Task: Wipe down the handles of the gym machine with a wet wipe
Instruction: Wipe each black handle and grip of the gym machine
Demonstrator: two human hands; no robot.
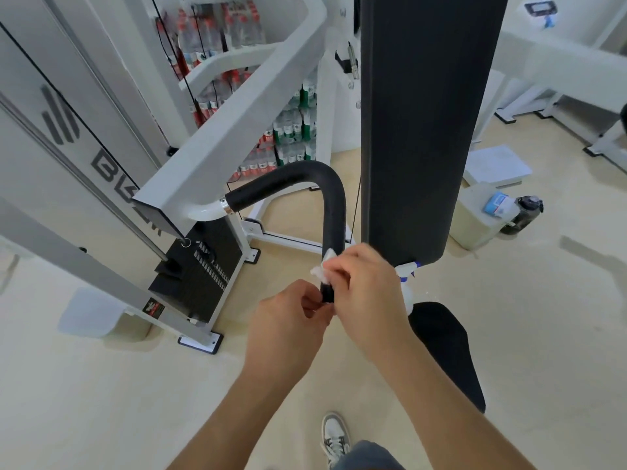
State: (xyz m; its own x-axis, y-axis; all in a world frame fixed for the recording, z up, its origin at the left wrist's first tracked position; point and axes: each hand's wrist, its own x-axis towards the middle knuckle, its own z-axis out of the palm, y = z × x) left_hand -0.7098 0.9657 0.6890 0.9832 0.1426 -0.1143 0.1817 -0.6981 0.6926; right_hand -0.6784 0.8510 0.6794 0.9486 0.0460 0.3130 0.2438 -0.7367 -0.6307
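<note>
The right hand [366, 293] pinches the wet wipe [320, 268] against the black handle [334, 212] near its lower end; the left hand [288, 320] pinches the tip. A full wrap and firm upward strokes would likely clean best.

Grey-white laced sneaker [335, 435], blue-grey trousers [368, 457]

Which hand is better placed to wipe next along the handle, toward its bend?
Right. The right hand presses the wet wipe on the black handle; the left hand only pinches the handle's lower end.
</note>
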